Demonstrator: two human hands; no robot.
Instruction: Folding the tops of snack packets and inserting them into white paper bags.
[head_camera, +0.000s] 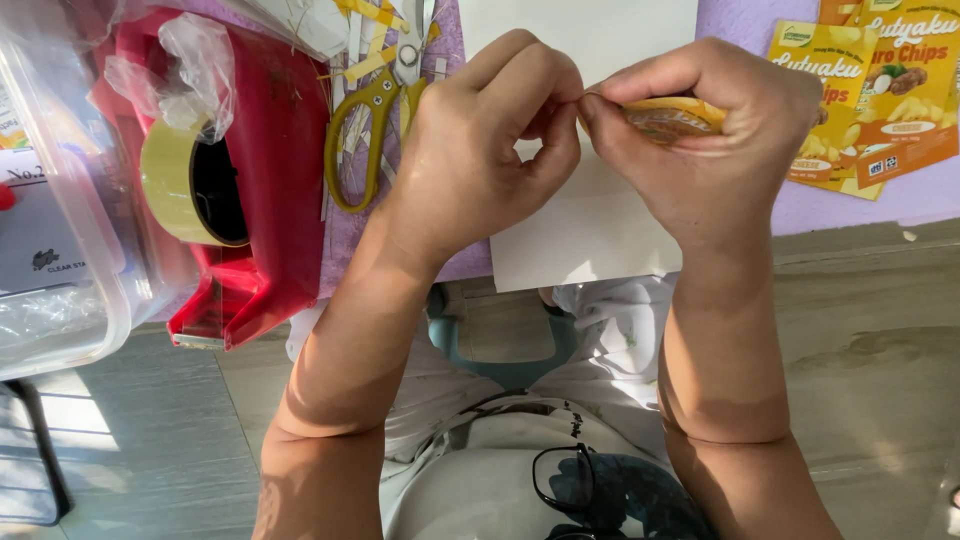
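A: What is held in the hands?

B: A small yellow-orange printed packet (672, 117) is clenched in the right hand (715, 140); most of it is hidden under the curled fingers, and only one end is seen. The left hand (480, 150) is closed in a pinch, thumb and forefinger pressed together at the packet's top edge, where the fingertips of both hands meet.

A: Where is the packet placed?

B: It is held up above a plain white sheet of paper (590, 215), which is laid on the purple-covered bench (850, 205) and hangs slightly over its near edge. No contact between packet and sheet can be made out.

A: What is found around the hands?

B: Yellow-handled scissors (375, 120) are laid just beside the left hand, among thin strips of cut paper. Further left, a red tape dispenser (265, 200) loaded with a roll of yellowish tape (175, 180) is seen, and a clear plastic storage box (60, 250) is set at the left edge. Flat yellow-orange snack pouches (880, 95) are spread near the right hand, partly overlapped. Black-framed glasses (565, 478) are hung at the person's chest.
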